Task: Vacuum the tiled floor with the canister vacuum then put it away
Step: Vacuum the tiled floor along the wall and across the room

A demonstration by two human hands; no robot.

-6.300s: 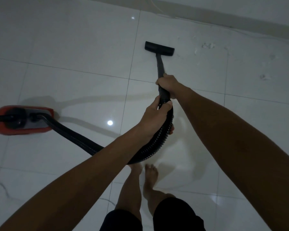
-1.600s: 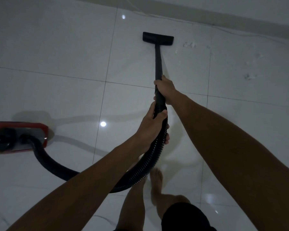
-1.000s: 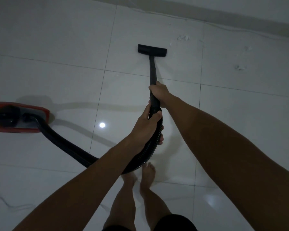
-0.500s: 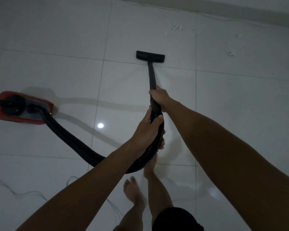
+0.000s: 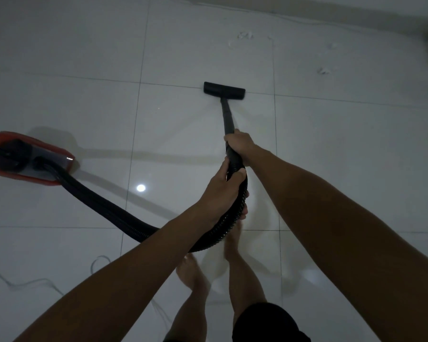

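The red canister vacuum [image 5: 0, 166] sits on the white tiled floor [image 5: 72, 99] at the left edge. Its black ribbed hose [image 5: 104, 206] curves right and up to the black wand [image 5: 228, 119]. The flat black floor nozzle [image 5: 224, 90] lies on a tile joint ahead of me. My right hand [image 5: 240, 144] grips the wand's lower end. Just below it, my left hand [image 5: 223, 193] grips the hose cuff.
Small white scraps of debris [image 5: 245, 35] lie beyond the nozzle, and more [image 5: 323, 70] to the right, near the wall base [image 5: 331, 14]. A thin power cord [image 5: 30, 283] loops over the floor at lower left. My bare feet [image 5: 190, 270] stand under the hose.
The nozzle has been drawn back toward me, away from the scraps near the wall. I have stepped backward and my feet have shifted. Both hands keep their hold.
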